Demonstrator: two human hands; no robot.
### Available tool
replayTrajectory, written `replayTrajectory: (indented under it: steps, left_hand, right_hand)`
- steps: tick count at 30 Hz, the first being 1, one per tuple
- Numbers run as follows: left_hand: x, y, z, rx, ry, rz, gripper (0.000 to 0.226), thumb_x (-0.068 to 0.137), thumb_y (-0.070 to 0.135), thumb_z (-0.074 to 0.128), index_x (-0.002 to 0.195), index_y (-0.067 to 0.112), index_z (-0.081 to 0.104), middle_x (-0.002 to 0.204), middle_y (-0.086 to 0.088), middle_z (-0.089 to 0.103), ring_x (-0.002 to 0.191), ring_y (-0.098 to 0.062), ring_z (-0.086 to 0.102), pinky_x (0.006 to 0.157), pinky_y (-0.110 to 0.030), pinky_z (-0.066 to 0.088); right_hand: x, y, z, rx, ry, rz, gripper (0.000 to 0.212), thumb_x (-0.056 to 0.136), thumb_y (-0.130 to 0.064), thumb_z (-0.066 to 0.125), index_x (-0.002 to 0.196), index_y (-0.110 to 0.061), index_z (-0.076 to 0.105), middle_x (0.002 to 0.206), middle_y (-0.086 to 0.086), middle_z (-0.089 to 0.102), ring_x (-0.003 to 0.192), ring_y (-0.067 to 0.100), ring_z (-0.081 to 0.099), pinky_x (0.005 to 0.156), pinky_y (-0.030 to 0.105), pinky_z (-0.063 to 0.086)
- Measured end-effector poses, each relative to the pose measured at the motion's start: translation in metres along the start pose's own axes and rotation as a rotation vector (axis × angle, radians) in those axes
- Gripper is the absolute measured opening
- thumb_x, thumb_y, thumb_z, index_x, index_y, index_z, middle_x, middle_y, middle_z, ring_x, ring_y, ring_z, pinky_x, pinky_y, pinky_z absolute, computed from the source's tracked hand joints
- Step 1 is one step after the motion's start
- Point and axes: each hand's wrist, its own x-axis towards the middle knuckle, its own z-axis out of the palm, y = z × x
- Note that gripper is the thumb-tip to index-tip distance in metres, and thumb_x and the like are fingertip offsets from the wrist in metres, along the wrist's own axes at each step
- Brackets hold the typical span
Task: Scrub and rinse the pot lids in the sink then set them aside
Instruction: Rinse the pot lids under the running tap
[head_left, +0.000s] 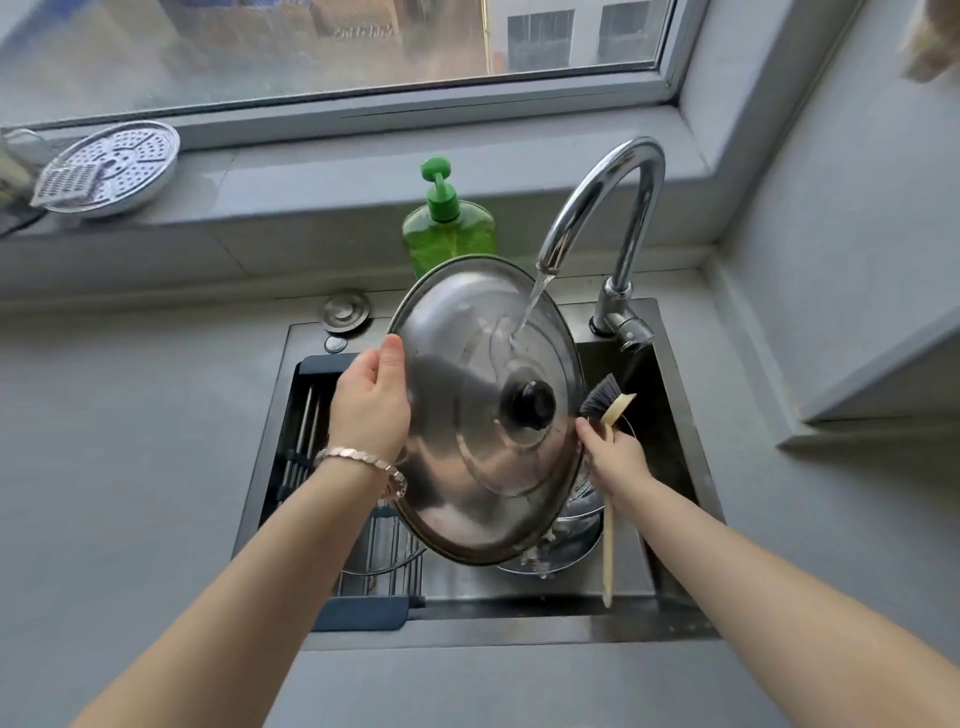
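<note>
A large steel pot lid (457, 467) with a black knob (534, 404) is tilted above the sink (680, 447), its domed top facing me. Water from the faucet (602, 208) runs onto its upper part. My left hand (370, 400) grips the lid's left rim, thumb on top. My right hand (613, 452) holds the pale wooden handle of a dish brush (605, 402) at the lid's right edge, dark bristles pointing up beside the rim. More steel ware (566, 545), partly hidden, lies in the sink under the lid.
A green soap bottle (449, 228) stands behind the lid. A dark drying rack (358, 561) spans the sink's left side. A perforated steamer plate (111, 174) lies on the window ledge at the left. Grey counter surrounds the sink; a raised ledge (883, 395) juts in at the right.
</note>
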Motion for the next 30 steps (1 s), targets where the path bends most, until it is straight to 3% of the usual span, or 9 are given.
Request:
replayTrajectory:
  steps: [5,8,11,14,17,20,22,25,30]
  left_hand:
    - [0.002,0.014,0.01,0.113,-0.213,-0.261,0.026,0.096,0.021,0.041,0.074,0.01,0.049,0.073,-0.007,0.049,0.066,-0.022,0.049,0.066,-0.031,0.047]
    - [-0.004,0.029,0.018,-0.09,-0.299,-0.483,0.015,0.094,0.004,0.042,0.079,0.004,0.044,0.07,-0.008,0.044,0.056,-0.02,0.049,0.04,-0.023,0.05]
    - [-0.007,0.039,0.03,-0.141,-0.345,-0.554,0.015,0.094,-0.002,0.042,0.08,0.004,0.044,0.069,-0.009,0.047,0.054,-0.019,0.052,0.042,-0.025,0.054]
    - [-0.009,0.045,0.048,-0.064,-0.406,-0.507,0.022,0.092,-0.001,0.046,0.073,0.009,0.044,0.07,-0.008,0.051,0.056,-0.018,0.054,0.065,-0.031,0.055]
    - [-0.018,0.061,0.062,-0.059,-0.482,-0.484,0.021,0.089,-0.003,0.048,0.071,0.007,0.044,0.07,-0.008,0.053,0.059,-0.02,0.06,0.05,-0.025,0.053]
    - [-0.026,0.081,0.067,-0.107,-0.523,-0.516,0.012,0.088,-0.003,0.05,0.079,0.004,0.045,0.078,-0.012,0.055,0.064,-0.024,0.065,0.045,-0.027,0.055]
    - [-0.027,0.091,0.062,-0.163,-0.532,-0.541,0.008,0.088,-0.002,0.051,0.084,0.002,0.046,0.083,-0.013,0.054,0.062,-0.021,0.062,0.044,-0.03,0.056]
    - [-0.025,0.1,0.041,-0.273,-0.485,-0.528,0.013,0.087,-0.007,0.048,0.08,0.004,0.044,0.084,-0.013,0.049,0.066,-0.024,0.06,0.045,-0.034,0.056]
    - [-0.018,0.106,-0.005,-0.427,-0.358,-0.502,0.015,0.084,-0.012,0.046,0.078,0.002,0.045,0.086,-0.014,0.044,0.069,-0.024,0.054,0.039,-0.033,0.054]
  right_hand:
    - [0.002,0.001,-0.03,-0.264,-0.022,0.076,0.04,0.091,-0.039,0.055,0.095,-0.001,0.063,0.067,0.01,0.054,0.06,0.023,0.05,0.054,0.027,0.036]
    - [-0.001,0.002,-0.053,-0.454,-0.038,0.122,0.039,0.089,-0.041,0.057,0.078,-0.005,0.059,0.057,0.007,0.048,0.049,0.02,0.042,0.044,0.026,0.03]
    - [-0.008,-0.007,-0.077,-0.569,0.003,0.084,0.033,0.087,-0.036,0.062,0.071,-0.008,0.057,0.07,0.014,0.063,0.045,0.019,0.041,0.043,0.024,0.029]
    - [-0.02,-0.026,-0.096,-0.502,0.035,0.034,0.025,0.087,-0.032,0.063,0.085,-0.007,0.059,0.078,0.012,0.066,0.046,0.015,0.04,0.041,0.023,0.028]
    - [-0.042,-0.037,-0.098,-0.438,-0.025,0.037,0.035,0.086,-0.04,0.063,0.096,-0.006,0.061,0.08,0.009,0.063,0.043,0.01,0.035,0.035,0.017,0.025]
    - [-0.071,-0.048,-0.085,-0.294,-0.118,-0.089,0.041,0.08,-0.047,0.063,0.08,-0.006,0.061,0.067,0.003,0.057,0.036,0.004,0.034,0.034,0.014,0.024]
    - [-0.096,-0.065,-0.075,-0.152,-0.217,-0.203,0.05,0.071,-0.058,0.062,0.078,-0.009,0.06,0.05,-0.009,0.055,0.035,0.0,0.042,0.037,0.011,0.031]
    - [-0.128,-0.091,-0.065,-0.213,-0.339,-0.414,0.071,0.047,-0.078,0.067,0.083,-0.017,0.063,0.057,-0.01,0.063,0.05,-0.002,0.056,0.05,0.013,0.044]
    - [-0.158,-0.116,-0.044,-0.369,-0.44,-0.627,0.041,0.057,-0.026,0.088,0.085,-0.015,0.061,0.056,-0.014,0.058,0.044,0.0,0.044,0.046,0.011,0.039]
